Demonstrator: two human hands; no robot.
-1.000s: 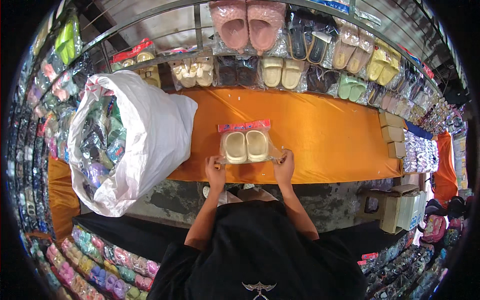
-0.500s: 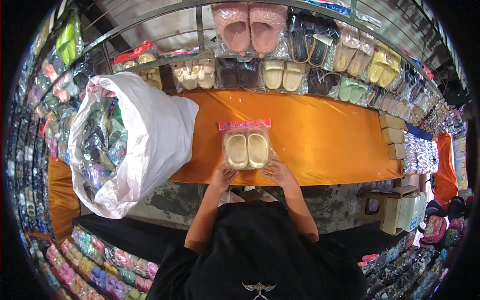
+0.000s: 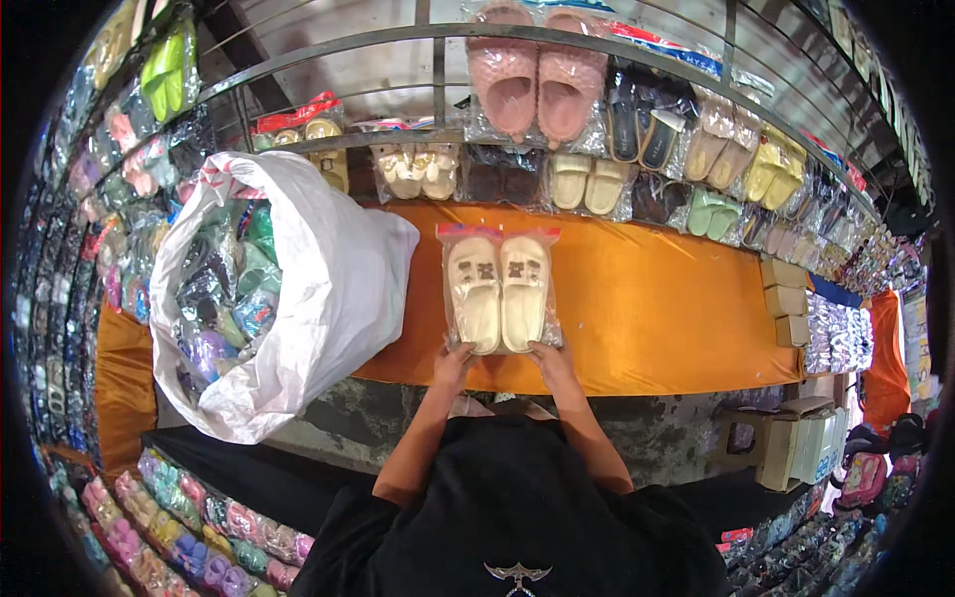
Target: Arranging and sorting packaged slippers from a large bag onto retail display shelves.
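"Slippers (image 3: 524, 310), rounded and cream-coloured, in a clear plastic bag (image 3: 499, 289), were where?"

"Over the shiny orange cloth (image 3: 676, 308); left hand (image 3: 453, 369) and right hand (image 3: 553, 367) grasped the bag's lower edge with fingers."

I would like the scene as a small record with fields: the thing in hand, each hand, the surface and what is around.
Held item: bagged pair of cream slippers with small dark ornaments
Left hand: grips the pack's lower left edge
Right hand: grips its lower right edge
Surface: orange cloth-covered table
Left side: large open white sack of plastic-wrapped goods
Beyond: bagged pink textured slippers and dark metal rails
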